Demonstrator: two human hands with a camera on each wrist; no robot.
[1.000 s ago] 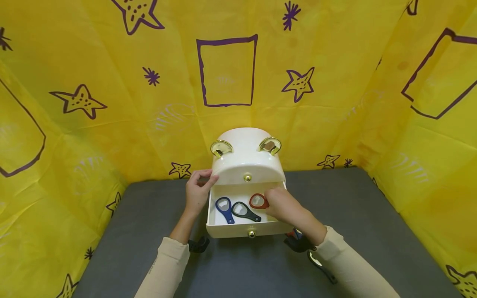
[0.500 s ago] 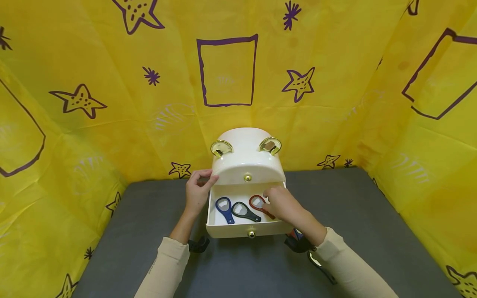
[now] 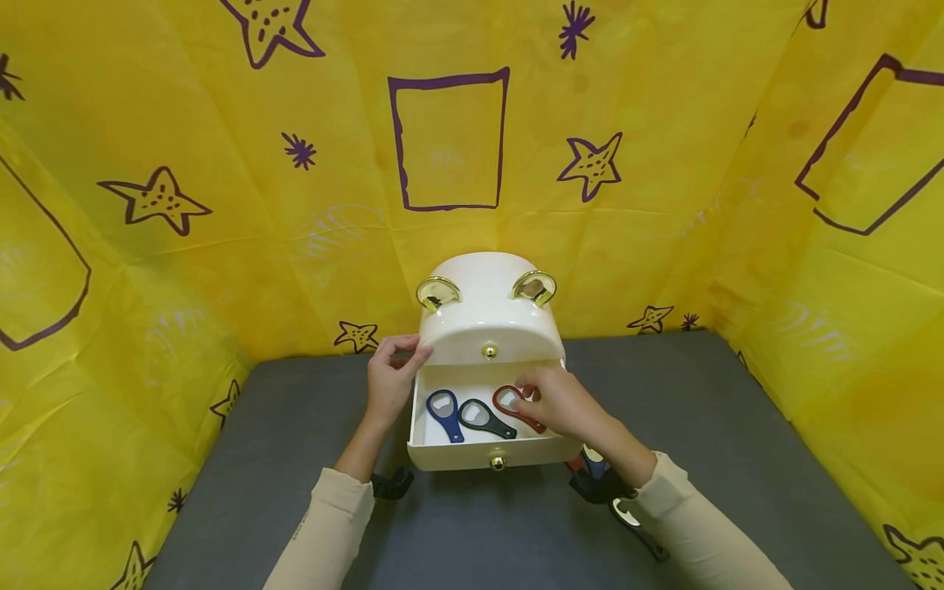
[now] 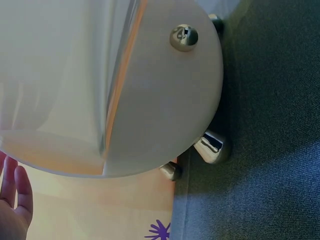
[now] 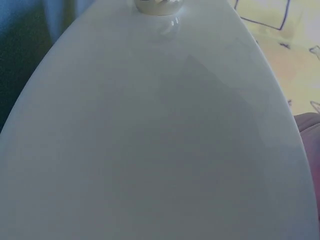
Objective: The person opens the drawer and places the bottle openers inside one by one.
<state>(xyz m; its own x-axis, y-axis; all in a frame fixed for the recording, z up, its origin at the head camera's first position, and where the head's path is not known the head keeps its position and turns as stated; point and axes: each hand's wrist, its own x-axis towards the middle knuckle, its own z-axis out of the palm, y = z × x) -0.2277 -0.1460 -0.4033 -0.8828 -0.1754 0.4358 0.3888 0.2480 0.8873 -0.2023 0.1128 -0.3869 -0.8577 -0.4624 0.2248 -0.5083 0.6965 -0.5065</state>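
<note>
A cream drawer box (image 3: pixel 483 279) with gold ears stands on the table, its lower drawer (image 3: pixel 450 457) pulled out. Inside lie a blue bottle opener (image 3: pixel 446 416), a dark green bottle opener (image 3: pixel 488 419) and a red bottle opener (image 3: pixel 506 401). My right hand (image 3: pixel 556 400) hovers at the red opener, thumb and fingers apart over its ring. My left hand (image 3: pixel 391 381) touches the box's left side near the upper drawer. In the left wrist view the fingers (image 4: pixel 24 189) extend beside the drawer's wall. The drawer front hides most of my right hand in the right wrist view.
Several more bottle openers lie on the grey table (image 3: pixel 472 533) near my right forearm, among them a black bottle opener (image 3: pixel 640 533) and a blue bottle opener (image 3: pixel 594 464), partly covered. A yellow patterned cloth (image 3: pixel 339 270) surrounds the table's back and sides.
My right hand has let go of the red bottle opener, which now lies flat in the drawer. Its fingers have spread apart. The left hand has stayed in place.
</note>
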